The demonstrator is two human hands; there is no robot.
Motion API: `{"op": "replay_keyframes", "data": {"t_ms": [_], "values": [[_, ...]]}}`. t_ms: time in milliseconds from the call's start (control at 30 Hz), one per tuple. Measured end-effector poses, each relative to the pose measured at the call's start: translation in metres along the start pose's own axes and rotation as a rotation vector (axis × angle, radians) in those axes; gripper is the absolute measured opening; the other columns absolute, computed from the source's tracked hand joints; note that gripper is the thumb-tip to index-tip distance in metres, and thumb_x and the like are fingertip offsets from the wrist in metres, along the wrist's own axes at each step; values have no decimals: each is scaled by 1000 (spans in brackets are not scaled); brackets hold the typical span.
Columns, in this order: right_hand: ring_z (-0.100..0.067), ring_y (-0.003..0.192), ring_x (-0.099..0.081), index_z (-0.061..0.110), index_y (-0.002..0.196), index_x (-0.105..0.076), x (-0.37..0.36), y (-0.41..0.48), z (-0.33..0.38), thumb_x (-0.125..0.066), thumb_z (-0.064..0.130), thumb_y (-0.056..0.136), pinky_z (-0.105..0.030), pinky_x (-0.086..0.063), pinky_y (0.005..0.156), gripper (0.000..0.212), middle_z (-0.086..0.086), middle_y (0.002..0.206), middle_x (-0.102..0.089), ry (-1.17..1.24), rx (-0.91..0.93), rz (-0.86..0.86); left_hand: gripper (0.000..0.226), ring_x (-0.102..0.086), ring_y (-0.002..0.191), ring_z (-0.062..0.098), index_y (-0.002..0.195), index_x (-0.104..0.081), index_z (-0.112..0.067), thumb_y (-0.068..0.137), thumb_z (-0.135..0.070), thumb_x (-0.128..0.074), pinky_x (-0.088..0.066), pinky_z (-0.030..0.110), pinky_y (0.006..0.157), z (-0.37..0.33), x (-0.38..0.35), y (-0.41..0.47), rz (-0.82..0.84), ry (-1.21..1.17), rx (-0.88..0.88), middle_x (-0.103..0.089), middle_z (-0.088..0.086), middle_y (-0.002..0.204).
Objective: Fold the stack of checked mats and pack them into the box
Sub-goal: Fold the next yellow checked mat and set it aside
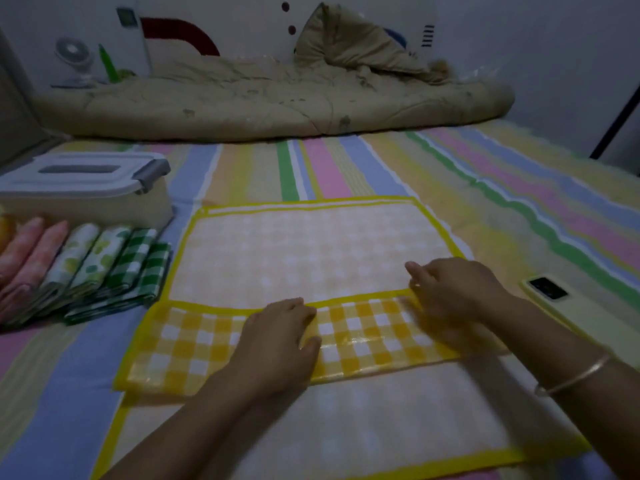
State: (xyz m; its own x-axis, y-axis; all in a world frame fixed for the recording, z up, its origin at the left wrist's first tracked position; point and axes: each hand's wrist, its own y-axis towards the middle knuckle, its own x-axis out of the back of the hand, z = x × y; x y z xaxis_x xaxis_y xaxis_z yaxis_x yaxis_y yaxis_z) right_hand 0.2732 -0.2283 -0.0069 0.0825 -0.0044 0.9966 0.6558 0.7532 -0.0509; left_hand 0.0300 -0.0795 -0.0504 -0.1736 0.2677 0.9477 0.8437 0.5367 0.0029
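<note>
**A:** Nearest us, under both wrists, lies what looks like another pale mat with a yellow border (346,427), underside up. On it sits the yellow-and-white checked plastic mat (311,251) we are folding. Our left hand (277,341) presses the turned-over checked band with relaxed fingers, gripping nothing.

**B:** Our right hand (450,299) is at the band's yellow edge, but it is blurred. We cannot tell whether it pinches or only pushes. The glossy plastic looks slippery to us, so the band could spring open or skew if either hand lifts before the crease sets.

**A:** Pushing hard may also drag the mat underneath, and then the fold goes crooked. Just right of our right hand lies a phone in a pale yellow case (547,289); a sweeping forearm or mat corner might shove it.

**B:** Left of our left hand, the row of folded mats (86,271), pink, leaf-printed and green checked, leans loosely. A nudge could topple it. Beyond that row, the white plastic box with a grey-latched lid (86,181) has its lid on.

**A:** What is hidden? We cannot count the mats beneath our arms, and the near edge is cut off. The row and the box run off the left side, and the box's inside is unseen.

**B:** Far beyond both hands, the crumpled beige quilt (277,98) covers the far end of the striped bed sheet (381,161). The small white fan (72,57) is dim and hard to make out.
</note>
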Motion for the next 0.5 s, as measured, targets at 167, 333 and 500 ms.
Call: {"op": "replay_keyframes", "data": {"t_ms": [167, 333, 500], "values": [[-24, 105, -60, 27, 105, -69, 14, 50, 48, -49, 37, 95, -34, -46, 82, 25, -1, 111, -68, 77, 206, -183, 40, -57, 105, 23, 108, -68, -24, 85, -43, -41, -42, 38, 94, 6, 4, 46, -365, -26, -27, -65, -3, 113], [-26, 127, -45, 26, 131, -55, 4, 115, 93, -49, 26, 96, -37, -41, 98, 36, -5, 134, -51, 75, 331, -121, 48, -46, 132, 33, 129, -61, -22, 93, -40, -34, -32, 59, 109, 26, -30, 78, -346, 67, -89, -53, 8, 142], [-30, 129, -41, 22, 142, -42, 4, 173, 114, -51, 14, 92, -41, -39, 98, 52, -10, 139, -43, -39, 360, -47, 52, -21, 148, 27, 147, -41, -28, 99, -40, -27, -14, 63, 115, 32, -53, 78, -385, 87, -90, -32, 3, 157]]}}
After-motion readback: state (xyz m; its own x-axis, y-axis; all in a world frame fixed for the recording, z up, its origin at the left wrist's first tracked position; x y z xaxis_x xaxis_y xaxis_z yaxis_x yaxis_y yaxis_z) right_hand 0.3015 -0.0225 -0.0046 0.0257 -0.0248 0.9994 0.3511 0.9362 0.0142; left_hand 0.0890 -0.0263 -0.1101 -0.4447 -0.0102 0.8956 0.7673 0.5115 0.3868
